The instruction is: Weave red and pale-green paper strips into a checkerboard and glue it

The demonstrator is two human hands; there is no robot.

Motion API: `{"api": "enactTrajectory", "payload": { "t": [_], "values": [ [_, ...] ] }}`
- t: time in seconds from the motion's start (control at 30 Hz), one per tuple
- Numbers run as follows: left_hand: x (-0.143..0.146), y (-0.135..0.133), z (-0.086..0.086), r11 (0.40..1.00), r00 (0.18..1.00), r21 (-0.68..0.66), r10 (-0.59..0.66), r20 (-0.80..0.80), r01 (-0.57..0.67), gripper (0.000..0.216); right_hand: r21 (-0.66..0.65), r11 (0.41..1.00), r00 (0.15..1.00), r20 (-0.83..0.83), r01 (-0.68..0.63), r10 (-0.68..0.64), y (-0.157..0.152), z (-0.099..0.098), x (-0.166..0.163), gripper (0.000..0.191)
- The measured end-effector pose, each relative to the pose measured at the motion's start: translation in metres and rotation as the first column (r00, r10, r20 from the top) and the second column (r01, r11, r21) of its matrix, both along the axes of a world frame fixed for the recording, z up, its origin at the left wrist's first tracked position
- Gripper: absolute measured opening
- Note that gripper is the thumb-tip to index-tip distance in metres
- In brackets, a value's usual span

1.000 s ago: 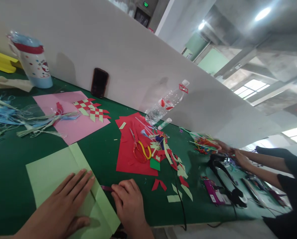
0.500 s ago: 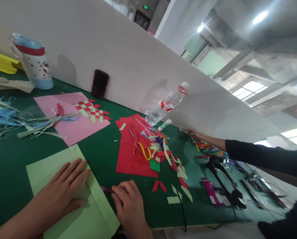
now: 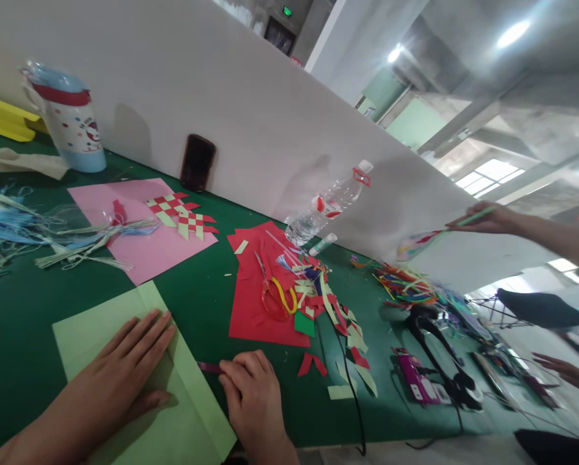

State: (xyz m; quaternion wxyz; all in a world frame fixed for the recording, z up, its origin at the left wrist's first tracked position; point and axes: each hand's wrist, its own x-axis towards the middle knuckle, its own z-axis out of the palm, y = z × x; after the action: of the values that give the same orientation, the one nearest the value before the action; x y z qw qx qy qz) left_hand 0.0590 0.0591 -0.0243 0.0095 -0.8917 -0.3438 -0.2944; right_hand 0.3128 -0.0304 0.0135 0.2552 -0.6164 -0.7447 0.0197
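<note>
My left hand (image 3: 117, 378) lies flat, fingers stretched out, on a light green sheet of paper (image 3: 90, 326) on the green table (image 3: 192, 290). My right hand (image 3: 251, 400) rests at the sheet's right edge with its fingers curled, pinching a small purple strip (image 3: 208, 367). A fold runs down the green paper between both hands.
A red sheet (image 3: 251, 290) carries scissors (image 3: 274, 290) and paper scraps. Farther left lie a pink sheet (image 3: 139, 245) with woven red-and-green pieces (image 3: 180, 214), a phone (image 3: 197, 161), a mug (image 3: 71, 123), a bottle (image 3: 326, 206). Another person's hand (image 3: 483, 219) is raised at right, above coloured strips (image 3: 406, 281).
The other person's arm left the coloured strips and rose to the upper right holding a strip. My left hand slid slightly left along the green paper; my right hand stayed put.
</note>
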Motion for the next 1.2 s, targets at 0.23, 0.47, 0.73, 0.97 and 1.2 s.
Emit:
{"api": "enactTrajectory", "payload": {
  "t": [0.23, 0.47, 0.73, 0.97, 1.2],
  "values": [
    [0.0, -0.001, 0.002, 1.0, 1.0, -0.004, 0.002, 0.015, -0.002, 0.087, -0.003, 1.0, 0.999, -0.031, -0.017, 0.017, 0.004, 0.0, -0.003, 0.014],
    [0.001, 0.0, -0.002, 1.0, 0.999, -0.021, 0.01, 0.033, -0.009, 0.081, -0.003, 1.0, 0.999, -0.034, -0.006, 0.005, 0.006, 0.001, -0.003, 0.015],
    [0.001, -0.001, -0.002, 1.0, 1.0, -0.004, 0.011, 0.017, -0.011, 0.087, -0.015, 1.0, 1.0, -0.019, 0.004, -0.004, 0.009, -0.001, -0.004, 0.016],
    [0.0, -0.002, -0.003, 1.0, 1.0, -0.011, 0.012, 0.005, -0.012, 0.084, -0.028, 1.0, 1.0, -0.022, 0.0, -0.001, 0.011, 0.0, -0.007, 0.016],
    [0.0, -0.002, -0.002, 0.999, 1.0, -0.046, 0.01, 0.021, -0.009, 0.082, 0.011, 1.0, 1.0, -0.025, 0.011, -0.011, 0.012, -0.002, -0.008, 0.016]
  ]
}}
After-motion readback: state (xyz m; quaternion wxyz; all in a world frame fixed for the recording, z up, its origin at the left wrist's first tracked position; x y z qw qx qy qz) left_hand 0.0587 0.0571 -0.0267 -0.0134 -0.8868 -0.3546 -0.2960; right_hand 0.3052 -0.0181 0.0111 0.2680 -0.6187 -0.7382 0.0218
